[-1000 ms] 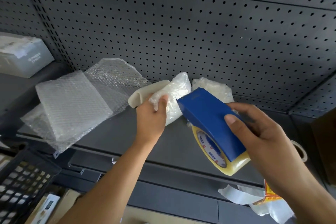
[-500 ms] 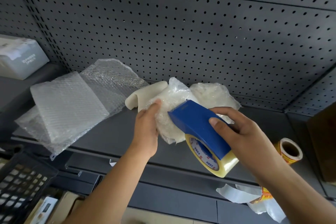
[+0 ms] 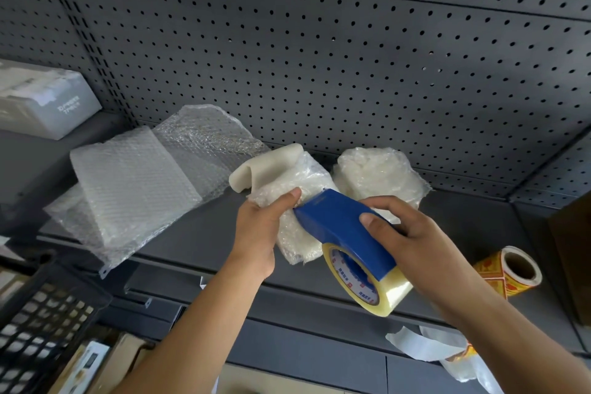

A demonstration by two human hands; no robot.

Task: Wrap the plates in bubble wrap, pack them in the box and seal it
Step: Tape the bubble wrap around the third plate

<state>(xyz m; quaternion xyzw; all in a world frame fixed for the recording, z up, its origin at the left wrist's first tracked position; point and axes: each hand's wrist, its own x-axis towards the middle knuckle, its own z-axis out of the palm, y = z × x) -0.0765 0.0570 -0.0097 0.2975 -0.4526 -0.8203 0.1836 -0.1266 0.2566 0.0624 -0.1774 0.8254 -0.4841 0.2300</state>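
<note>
**Tape dispenser meets a half-wrapped plate**

The left hand [image 3: 259,233] grips a wrapped plate [image 3: 299,184] above the dark grey metal shelf [image 3: 198,233], thumb pressed on the crinkled, cloudy bubble wrap and fingers curled out of sight behind it. A smooth, cream, rounded rim of the plate pokes bare from the upper left of the bundle.

The right hand [image 3: 412,240] holds a tape dispenser [image 3: 345,230], a glossy blue, wedge-shaped shell. The thumb lies on its flat face and the fingers curl round the far side. The dispenser's narrow front edge meets the wrap just beside the left thumb. A thick roll of clear, yellowish tape [image 3: 383,294] with a printed core hangs under the shell.

Just behind, against the perforated pegboard [image 3: 319,57], sits a second wrapped bundle [image 3: 377,176], round and lumpy. To the left, flat sheets of bubble wrap [image 3: 134,182] lie overlapped, dimpled and translucent. A roll of yellow stickers [image 3: 508,272] lies on its side at the right.
</note>
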